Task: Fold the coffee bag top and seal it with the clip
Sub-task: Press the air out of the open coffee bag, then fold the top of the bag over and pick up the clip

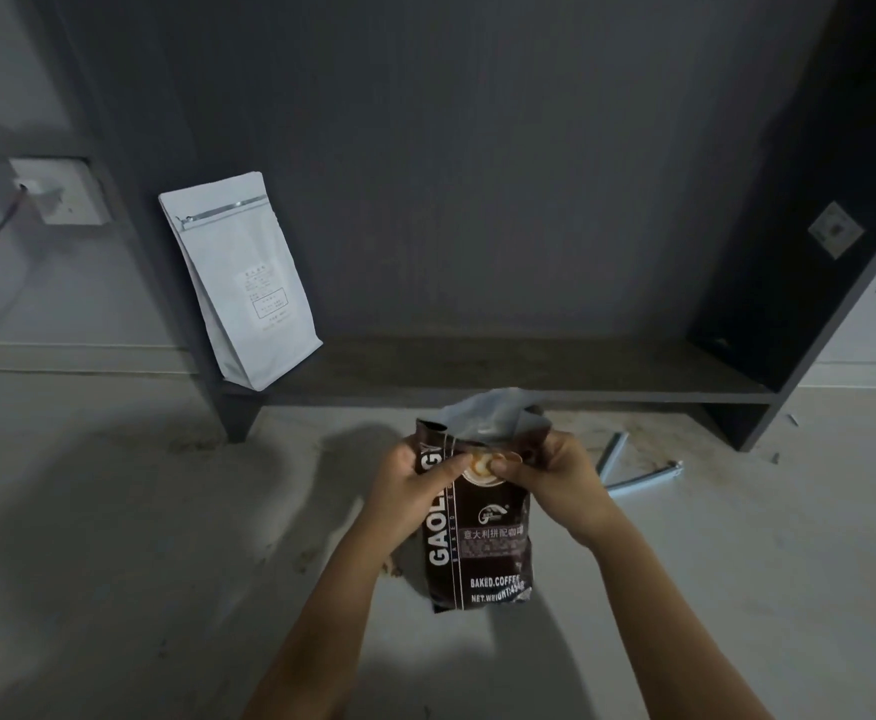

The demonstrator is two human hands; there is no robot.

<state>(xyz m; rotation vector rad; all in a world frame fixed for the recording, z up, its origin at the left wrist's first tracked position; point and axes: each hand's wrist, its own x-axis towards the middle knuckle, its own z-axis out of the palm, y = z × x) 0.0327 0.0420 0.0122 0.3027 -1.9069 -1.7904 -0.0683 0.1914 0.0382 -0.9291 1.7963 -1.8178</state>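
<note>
Glossy brown crinkled coffee bag (477,543), silvery open top, pinched between left hand (405,480) and right hand (555,478)

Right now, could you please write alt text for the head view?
Both hands, left hand and right hand, grip the open top of a brown coffee bag on a pale floor. An open clip lies to its right; a white bag leans on a dark shelf.

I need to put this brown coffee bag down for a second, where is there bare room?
The pale floor left of the brown coffee bag is bare. The dark shelf board is bare right of the white pouch. It is tighter to the right, where the long silver clips lie beside the right hand.
</note>
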